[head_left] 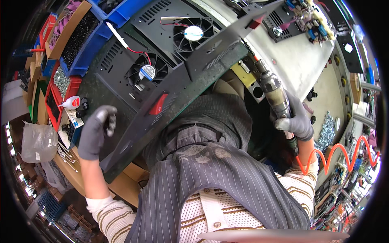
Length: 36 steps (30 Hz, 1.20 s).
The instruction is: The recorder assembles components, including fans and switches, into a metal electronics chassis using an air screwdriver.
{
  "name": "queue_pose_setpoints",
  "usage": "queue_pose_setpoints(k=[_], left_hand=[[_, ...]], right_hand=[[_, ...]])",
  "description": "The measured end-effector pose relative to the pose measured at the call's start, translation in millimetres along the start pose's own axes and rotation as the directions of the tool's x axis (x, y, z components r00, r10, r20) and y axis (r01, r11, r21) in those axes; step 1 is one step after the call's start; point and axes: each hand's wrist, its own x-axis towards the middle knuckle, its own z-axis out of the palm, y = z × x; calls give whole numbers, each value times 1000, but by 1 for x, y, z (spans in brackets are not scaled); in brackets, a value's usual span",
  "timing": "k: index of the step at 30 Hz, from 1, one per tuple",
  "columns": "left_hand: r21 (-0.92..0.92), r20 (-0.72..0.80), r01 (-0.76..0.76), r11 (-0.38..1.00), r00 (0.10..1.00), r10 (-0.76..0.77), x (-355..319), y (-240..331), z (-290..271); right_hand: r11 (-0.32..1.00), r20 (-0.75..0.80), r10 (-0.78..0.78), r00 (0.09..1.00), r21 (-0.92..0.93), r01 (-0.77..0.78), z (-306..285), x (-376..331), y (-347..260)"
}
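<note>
My right hand [299,120], in a grey glove, is wrapped round a metal air screwdriver [275,94]. Its nose points up and away, and an orange coiled hose [330,160] trails from its rear end. At the left, my gloved left hand [97,131] hovers with fingers loosely curled and apart; nothing shows in it. Beside it, a black metal panel [178,87] with a red rocker switch [158,104] stands on edge along the near side of the bench. Behind it are two black fans, the nearer fan [148,73] and the farther fan [193,34], on dark slotted plates [117,87].
Blue bins [87,50] of black screws and a red bin [75,87] of silver screws line the left. A white glue bottle [72,102] lies nearby. At the right are a metal work surface [298,62], wired electronic parts [318,30] and a screw pile [327,129].
</note>
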Motion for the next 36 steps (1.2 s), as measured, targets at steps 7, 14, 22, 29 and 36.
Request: queue_pose_setpoints(k=[7, 14, 22, 29, 36], left_hand=[[331, 154, -246, 911, 967, 205, 62, 103, 68], [879, 415, -474, -52, 706, 574, 135, 139, 174], [910, 413, -346, -230, 809, 418, 150, 143, 224], [934, 337, -350, -75, 787, 516, 176, 128, 199], [963, 229, -267, -21, 780, 583, 175, 138, 197]], right_hand=[[1000, -26, -27, 999, 7, 28, 6, 12, -9], [999, -27, 31, 999, 36, -30, 9, 12, -10], [990, -32, 104, 994, 101, -100, 4, 11, -5], [994, -54, 35, 998, 106, -29, 2, 12, -2], [993, -1, 64, 998, 99, -64, 2, 12, -5]])
